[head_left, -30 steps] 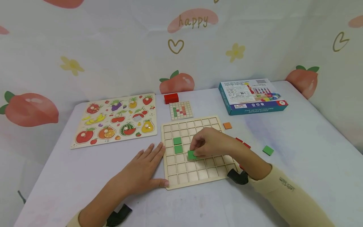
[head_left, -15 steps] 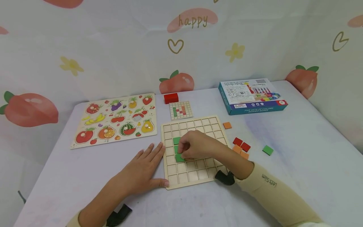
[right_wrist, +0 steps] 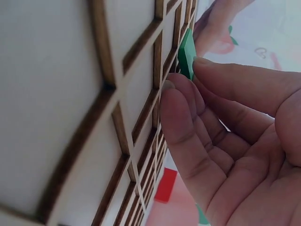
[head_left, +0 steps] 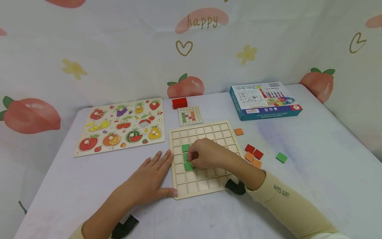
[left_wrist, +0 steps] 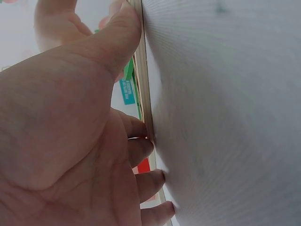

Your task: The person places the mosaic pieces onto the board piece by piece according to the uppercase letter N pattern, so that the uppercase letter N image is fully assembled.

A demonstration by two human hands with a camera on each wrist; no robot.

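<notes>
In the head view a wooden grid board (head_left: pixel 203 185) lies on the table. Two green tiles (head_left: pixel 185 148) sit in its second column, one below the other. Just beneath them, a third green tile (head_left: pixel 188 166) is pinched by the thumb and fingers of my right hand (head_left: pixel 207 153). The right wrist view shows this green tile (right_wrist: pixel 187 54) tilted up out of the grid, with the thumb against it. My left hand (head_left: pixel 150 181) lies spread along the board's left side, fingertips and thumb at the edge, as the left wrist view also shows.
Right of the board lie red tiles (head_left: pixel 258 154), orange tiles (head_left: pixel 249 156) and a loose green tile (head_left: pixel 281 157). A pattern card (head_left: pixel 190 116) and a red block (head_left: pixel 179 103) stand behind it. A fruit puzzle (head_left: pixel 119 127) is back left, a teal box (head_left: pixel 265 101) back right.
My right hand has moved left across the board with the green tile, to the cell below the other two, and has hardly moved since half a second ago. My left hand has stayed put.
</notes>
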